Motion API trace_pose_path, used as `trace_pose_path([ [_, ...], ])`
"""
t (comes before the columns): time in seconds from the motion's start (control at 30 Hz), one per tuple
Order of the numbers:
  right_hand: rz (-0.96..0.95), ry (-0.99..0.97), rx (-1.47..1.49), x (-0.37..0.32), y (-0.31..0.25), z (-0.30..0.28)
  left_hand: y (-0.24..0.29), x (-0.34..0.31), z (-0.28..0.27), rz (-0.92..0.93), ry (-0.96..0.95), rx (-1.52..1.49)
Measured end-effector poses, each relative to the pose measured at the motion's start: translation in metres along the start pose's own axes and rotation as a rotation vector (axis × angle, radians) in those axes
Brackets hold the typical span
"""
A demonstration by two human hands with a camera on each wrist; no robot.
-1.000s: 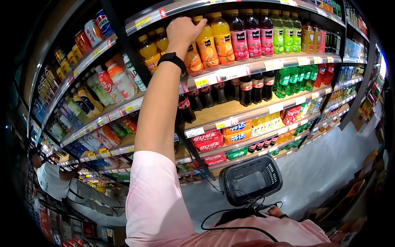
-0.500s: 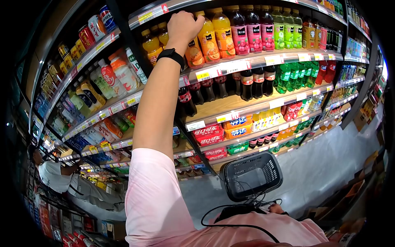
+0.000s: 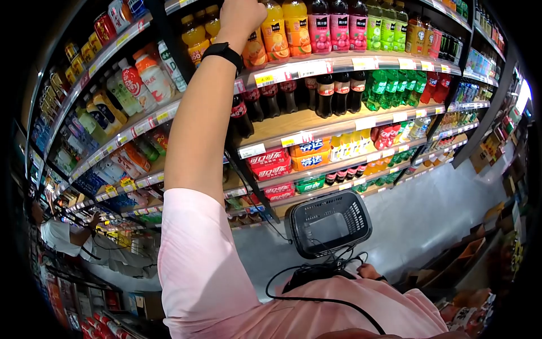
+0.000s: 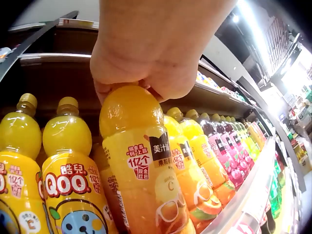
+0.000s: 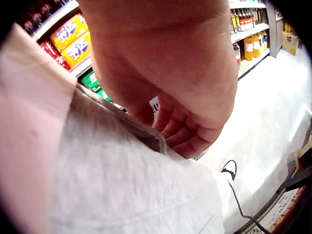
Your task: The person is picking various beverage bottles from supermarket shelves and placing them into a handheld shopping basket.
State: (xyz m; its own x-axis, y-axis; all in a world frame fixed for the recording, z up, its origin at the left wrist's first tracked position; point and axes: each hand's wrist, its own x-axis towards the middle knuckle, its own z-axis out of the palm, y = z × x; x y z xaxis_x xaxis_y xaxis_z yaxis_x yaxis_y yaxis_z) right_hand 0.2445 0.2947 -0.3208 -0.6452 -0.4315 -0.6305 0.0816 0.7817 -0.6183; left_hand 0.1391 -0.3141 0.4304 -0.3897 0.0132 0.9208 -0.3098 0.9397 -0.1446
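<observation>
My left hand [image 4: 146,58] reaches up to the drinks shelf and grips an orange juice bottle [image 4: 139,146] from above, around its cap, which the hand hides. In the left wrist view this bottle leans slightly and stands in front of its neighbours. Yellow QOO bottles [image 4: 73,180] are to its left, and more orange juice bottles [image 4: 183,161] to its right. Low by my body, my right hand [image 5: 170,87] hangs beside pale grey cloth [image 5: 131,180], its fingers loosely curled with nothing seen in them.
A black shopping basket [image 3: 361,217] is on the floor in front of me, with dark cables [image 3: 339,260] near it. Shelves of bottles and packs rise ahead, cola bottles [image 3: 324,96] below the juice. Another person [image 3: 62,234] is at the far left.
The shelves and basket have shifted up and left in the head view. My left hand stays at the bottle's top, now at the upper edge of that view.
</observation>
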Motion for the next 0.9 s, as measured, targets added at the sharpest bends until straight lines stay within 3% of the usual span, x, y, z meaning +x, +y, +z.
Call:
trace_pose_path([
  [0.07, 0.022, -0.011, -0.002, -0.012, -0.019, -0.008, 0.003, -0.001, -0.009, -0.009, -0.009, -0.036],
  [0.1, -0.342, 0.000, -0.334, -0.004, -0.009, -0.009, 0.007, -0.001, -0.018, -0.014, -0.011, -0.068],
  [0.13, -0.340, 0.000, -0.339, 0.002, 0.001, -0.008, 0.009, -0.002, -0.027, -0.020, -0.010, -0.069],
  [0.23, -0.103, 0.048, -0.014, 0.003, -0.012, -0.007, 0.016, -0.008, -0.058, -0.053, -0.203, -0.212],
  [0.33, -0.132, 0.068, 0.032, -0.008, -0.027, -0.012, -0.006, -0.015, -0.045, 0.057, -0.083, -0.352],
  [0.5, -0.005, 0.003, 0.254, 0.008, -0.030, -0.015, -0.012, -0.030, -0.068, 0.016, -0.187, -0.402],
  [0.6, -0.042, -0.021, 0.196, 0.019, -0.024, -0.016, -0.010, -0.042, -0.079, 0.091, -0.161, -0.456],
  [0.7, -0.061, -0.021, 0.123, 0.024, -0.027, -0.017, 0.001, -0.046, -0.095, 0.177, 0.023, -0.497],
  [0.8, -0.030, -0.032, 0.097, 0.017, -0.041, -0.019, 0.021, -0.039, -0.138, 0.269, 0.103, -0.295],
  [0.9, -0.045, -0.069, 0.148, 0.024, -0.032, -0.022, 0.037, -0.039, -0.168, 0.295, 0.193, -0.420],
])
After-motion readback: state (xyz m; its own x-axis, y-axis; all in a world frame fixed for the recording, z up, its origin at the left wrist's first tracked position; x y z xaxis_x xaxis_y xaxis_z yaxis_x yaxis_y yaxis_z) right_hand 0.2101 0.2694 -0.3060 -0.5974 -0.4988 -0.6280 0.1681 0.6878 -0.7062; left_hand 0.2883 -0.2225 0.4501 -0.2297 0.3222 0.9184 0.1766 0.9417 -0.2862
